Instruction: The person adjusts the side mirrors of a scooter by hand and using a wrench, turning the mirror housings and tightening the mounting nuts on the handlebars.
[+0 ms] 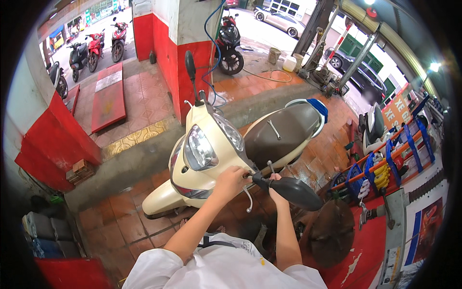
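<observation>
A cream scooter [192, 156] stands before me with its front toward the lower left. My left hand [232, 183] is closed, its fingertips pinched at the handlebar end beside the black stem of the near mirror [297, 193]. What lies between those fingertips is too small to tell. Behind the mirror, my right hand [276, 187] is closed around a slim metal tool [271, 166] whose rounded end points up; the mirror hides part of the fingers. Below the left fingertips hangs a silver brake lever [249, 200]. A wrench [274, 130] lies on the brown seat [288, 127].
A rack [370, 168] with blue and orange parts and yellow items stands at the right, by a red surface [361, 255]. A red-and-white pillar [192, 72] rises beyond the scooter, a blue hose [208, 36] hanging along it. Parked motorbikes [229, 45] stand farther off.
</observation>
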A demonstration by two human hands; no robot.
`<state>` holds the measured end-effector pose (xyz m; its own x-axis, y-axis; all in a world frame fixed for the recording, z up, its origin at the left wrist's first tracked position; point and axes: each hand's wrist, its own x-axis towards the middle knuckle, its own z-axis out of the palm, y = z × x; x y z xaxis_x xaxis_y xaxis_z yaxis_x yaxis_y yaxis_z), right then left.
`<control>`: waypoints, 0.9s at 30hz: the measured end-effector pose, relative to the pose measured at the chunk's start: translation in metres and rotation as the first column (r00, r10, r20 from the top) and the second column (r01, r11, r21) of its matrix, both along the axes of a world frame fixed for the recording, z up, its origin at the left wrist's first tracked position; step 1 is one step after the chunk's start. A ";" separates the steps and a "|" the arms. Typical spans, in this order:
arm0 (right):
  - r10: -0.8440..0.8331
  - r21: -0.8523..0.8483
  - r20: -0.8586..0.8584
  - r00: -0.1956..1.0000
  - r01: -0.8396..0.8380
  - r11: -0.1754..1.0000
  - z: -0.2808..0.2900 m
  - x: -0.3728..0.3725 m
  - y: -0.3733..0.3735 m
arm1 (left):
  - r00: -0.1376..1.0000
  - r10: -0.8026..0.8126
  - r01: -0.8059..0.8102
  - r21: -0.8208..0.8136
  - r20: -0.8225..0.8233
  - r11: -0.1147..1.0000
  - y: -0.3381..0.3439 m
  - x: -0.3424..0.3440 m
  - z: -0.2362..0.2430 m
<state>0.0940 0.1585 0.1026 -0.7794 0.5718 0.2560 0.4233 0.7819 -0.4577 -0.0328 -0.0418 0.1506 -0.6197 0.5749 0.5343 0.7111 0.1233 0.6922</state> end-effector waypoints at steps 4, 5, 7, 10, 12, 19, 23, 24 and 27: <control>-0.060 -0.021 0.130 0.990 0.063 0.998 -0.002 0.001 0.004 | 0.998 -0.044 0.046 -0.034 0.054 0.998 0.006 0.000 -0.002; -0.043 0.001 0.122 0.992 0.043 0.999 -0.003 0.001 0.003 | 0.997 -0.043 0.047 -0.059 0.068 0.997 0.007 0.001 -0.001; -0.015 0.050 0.095 0.995 0.011 0.999 -0.001 0.000 0.001 | 0.996 -0.074 0.076 -0.036 0.058 0.996 0.008 -0.003 -0.003; 0.014 0.162 0.092 0.996 -0.029 0.986 0.009 -0.002 -0.006 | 0.983 -0.153 0.164 -0.100 0.106 0.981 0.006 -0.008 -0.002; 0.050 0.176 0.060 0.997 -0.059 0.983 0.008 0.000 -0.004 | 0.973 -0.205 0.216 -0.102 0.108 0.971 0.007 -0.007 0.007; 0.120 0.235 0.067 0.990 -0.133 0.963 -0.002 0.001 0.007 | 0.968 -0.224 0.229 0.037 -0.113 0.973 0.025 0.036 0.052; -0.012 0.017 0.111 0.994 0.010 1.000 0.024 -0.012 -0.005 | 0.983 -0.151 0.165 0.146 -0.101 0.975 0.036 0.051 0.027; -0.074 0.039 0.203 0.976 0.068 0.997 0.011 -0.015 0.009 | 0.981 -0.180 0.190 0.169 -0.073 0.967 0.040 0.053 0.022; -0.007 -0.080 0.106 0.994 0.015 0.997 0.003 -0.013 0.005 | 0.970 -0.236 0.192 0.414 0.058 0.890 0.029 0.038 -0.011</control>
<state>0.0815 0.1631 0.1058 -0.7933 0.5957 0.1253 0.4810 0.7396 -0.4708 0.0049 -0.0131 0.1398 -0.5704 0.4491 0.6877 0.6105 -0.3284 0.7207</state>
